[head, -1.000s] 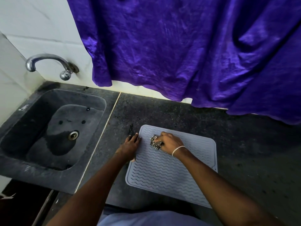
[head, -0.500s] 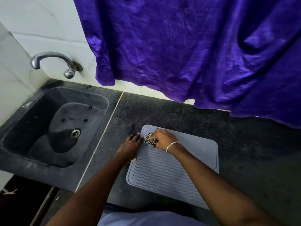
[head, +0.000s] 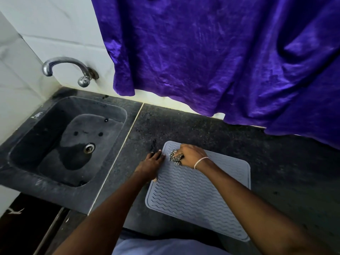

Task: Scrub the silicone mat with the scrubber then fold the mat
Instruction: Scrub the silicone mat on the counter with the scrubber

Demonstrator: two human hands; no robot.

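Note:
A grey silicone mat [head: 198, 196] with wavy ridges lies flat on the dark counter [head: 184, 126]. My right hand [head: 191, 155], a bracelet on its wrist, is closed around a dark metal scrubber [head: 175, 157] and presses it on the mat's far left corner. My left hand [head: 151, 165] lies flat with fingers spread on the mat's left edge, close beside the scrubber, holding nothing.
A black sink [head: 68, 142] with a metal drain is set into the counter at left, a chrome tap [head: 66, 69] on the white tiled wall above it. A purple cloth [head: 220, 57] hangs over the counter's back edge.
My right hand has slid the scrubber left and farther away, toward the mat's far left corner. My left hand stays on the left edge.

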